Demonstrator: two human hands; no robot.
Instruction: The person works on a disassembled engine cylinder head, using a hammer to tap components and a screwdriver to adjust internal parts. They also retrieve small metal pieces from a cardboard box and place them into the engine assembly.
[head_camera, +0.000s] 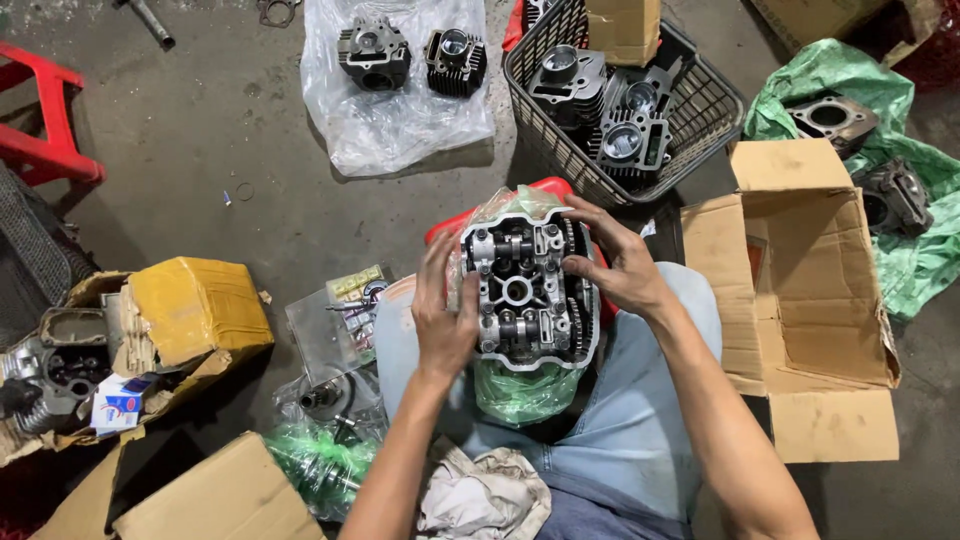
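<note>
At the centre of the frame a cylinder head (525, 295) is held over the lap, its open top with cam gear and timing chain turned up toward the camera. Its long axis runs from the top of the frame toward the bottom, and it is gripped from both flanks: the left hand (443, 315) is pressed flat against the left side, fingers closed along the edge, while the right hand (615, 265) is clamped over the upper right corner, fingers curled across the chain side. The part therefore lies between the two hands, each touching it; the right hand sits slightly higher in the frame than the left. A green plastic bag (520, 390) is bunched beneath the part, partly peeled back, over the jeans (640, 420). A rag (485, 495) lies just below at the bottom centre. In the upper right a dark plastic basket (720, 100) holds more engine parts; a clear plastic sheet (395, 125) with two cylinders is spread at upper centre. An open cardboard box (800, 300) stands just right of the right forearm, and a yellow wrapped box (195, 310) lies at the left.
</note>
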